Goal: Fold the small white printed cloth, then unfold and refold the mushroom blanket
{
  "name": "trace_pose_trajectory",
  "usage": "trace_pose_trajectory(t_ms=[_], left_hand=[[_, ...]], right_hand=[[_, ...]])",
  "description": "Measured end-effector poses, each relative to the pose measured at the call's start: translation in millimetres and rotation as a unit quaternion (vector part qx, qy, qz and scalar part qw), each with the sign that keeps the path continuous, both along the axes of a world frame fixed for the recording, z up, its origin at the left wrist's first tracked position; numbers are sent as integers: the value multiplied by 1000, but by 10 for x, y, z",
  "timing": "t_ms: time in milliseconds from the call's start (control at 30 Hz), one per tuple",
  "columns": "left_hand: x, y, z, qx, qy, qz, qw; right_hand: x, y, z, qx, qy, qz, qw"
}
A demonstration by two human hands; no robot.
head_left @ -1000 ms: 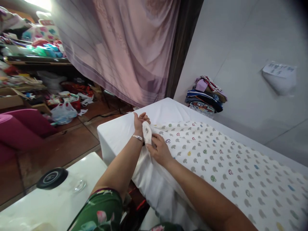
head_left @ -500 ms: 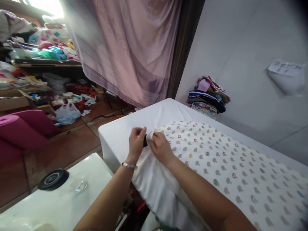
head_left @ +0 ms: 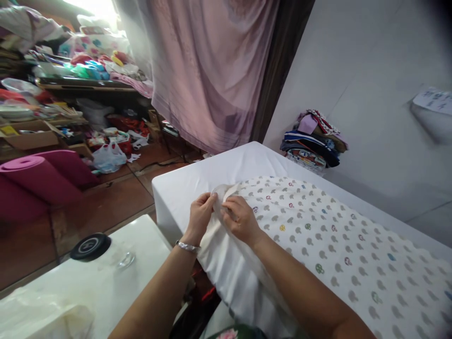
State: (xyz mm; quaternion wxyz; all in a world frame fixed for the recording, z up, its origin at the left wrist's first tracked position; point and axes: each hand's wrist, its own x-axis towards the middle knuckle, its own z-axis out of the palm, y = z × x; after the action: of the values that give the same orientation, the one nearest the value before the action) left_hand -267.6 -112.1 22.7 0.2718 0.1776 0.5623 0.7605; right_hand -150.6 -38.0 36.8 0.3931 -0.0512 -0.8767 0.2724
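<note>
A white cloth cover (head_left: 310,245), printed with grey mushroom-like shapes and a few coloured ones, is spread over a white-sheeted surface (head_left: 187,172). At its near left corner, my left hand (head_left: 201,214) pinches the pale edge between thumb and fingers; a bracelet circles that wrist. Just to the right, my right hand (head_left: 242,219) has its fingers curled on the same edge. A raised fold of cloth (head_left: 221,190) stands between and beyond the two hands. Lower down, the plain white side of the cover hangs toward me. The fingertips hide the exact part gripped.
A white tabletop (head_left: 141,235) at left bears a black round lid (head_left: 91,246), a clear glass-like object and a pale plastic bag (head_left: 42,313). Folded clothes (head_left: 314,141) are stacked by the wall. A pink curtain (head_left: 212,70) hangs behind; a rolled pink mat (head_left: 38,183) lies left.
The small black patch that showed between my hands is out of sight. My right hand's fingers have shifted slightly along the cloth edge. The view has turned a little left.
</note>
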Motion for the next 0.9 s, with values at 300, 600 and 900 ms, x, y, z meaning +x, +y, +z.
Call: trace_pose_trajectory(t_ms=[300,600,900], left_hand=[[25,-90,128,-57,-14,-104,993],[-6,-115,198,-40,-72,-163,983],[-161,-125,-29,-119,53,-77,988]], right_hand=[[-102,-49,32,39,20,53,998],[-108,-104,16,115,-29,78,990],[80,-23,-103,124,-67,162,977]])
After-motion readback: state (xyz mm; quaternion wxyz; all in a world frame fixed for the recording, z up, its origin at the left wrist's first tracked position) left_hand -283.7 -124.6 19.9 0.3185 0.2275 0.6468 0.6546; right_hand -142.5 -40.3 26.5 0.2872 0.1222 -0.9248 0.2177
